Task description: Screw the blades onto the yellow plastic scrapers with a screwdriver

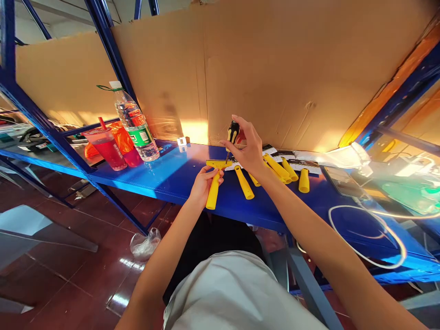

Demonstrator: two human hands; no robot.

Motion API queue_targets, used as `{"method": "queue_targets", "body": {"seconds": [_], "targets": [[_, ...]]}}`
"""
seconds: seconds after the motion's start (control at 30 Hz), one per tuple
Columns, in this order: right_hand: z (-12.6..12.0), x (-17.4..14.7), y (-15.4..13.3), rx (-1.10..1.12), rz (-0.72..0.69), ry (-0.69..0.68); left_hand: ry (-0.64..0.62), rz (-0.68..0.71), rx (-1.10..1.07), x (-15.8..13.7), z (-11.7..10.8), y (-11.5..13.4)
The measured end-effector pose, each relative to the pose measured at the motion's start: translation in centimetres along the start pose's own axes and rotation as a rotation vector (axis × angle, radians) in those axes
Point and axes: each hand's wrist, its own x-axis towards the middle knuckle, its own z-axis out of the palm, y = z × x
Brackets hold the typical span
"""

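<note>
While the left hand (202, 184) grips a yellow tool (213, 193), the right hand (250, 145) holds a screwdriver (233, 133) at its crosspiece

Pinched near the neck between thumb and fingers, the yellow tool is by the front edge of the blue tabletop (184, 174), its handle end pointing toward the person. The right hand's thumb and fingers close on the screwdriver's black-and-yellow handle, shaft roughly upright; whether its tip touches a screw is too small to tell. More yellow handles (244, 183) lie to the right, and a water bottle (139, 136) stands beside a red cup (109, 150) at left.
</note>
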Motion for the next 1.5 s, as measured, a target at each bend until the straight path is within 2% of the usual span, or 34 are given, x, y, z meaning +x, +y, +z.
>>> {"method": "queue_targets", "body": {"seconds": [0.17, 0.43, 0.67, 0.93, 1.07, 1.23, 1.5], "targets": [[0.2, -0.2, -0.4, 0.038, 0.018, 0.015, -0.003, 0.015, -0.008, -0.1, 0.1, 0.1], [0.0, -0.7, -0.8, 0.085, 0.082, -0.113, -0.017, -0.011, -0.023, 0.1, 0.1, 0.0], [0.1, -0.3, -0.2, 0.007, 0.040, -0.015, -0.032, -0.025, -0.051, 0.0, -0.3, -0.1], [0.0, -0.7, -1.0, 0.220, 0.129, -0.058, -0.048, -0.012, -0.052, -0.3, -0.4, -0.2], [-0.1, -0.4, -0.7, 0.163, 0.143, -0.032, -0.059, -0.009, -0.045, -0.4, -0.3, 0.0], [0.1, -0.1, -0.7, 0.101, 0.077, 0.053, -0.062, -0.038, -0.070, -0.6, -0.2, 0.2], [0.1, -0.4, -1.0, 0.239, 0.112, -0.094, -0.054, -0.066, -0.130, -0.6, -0.2, 0.4]]}}
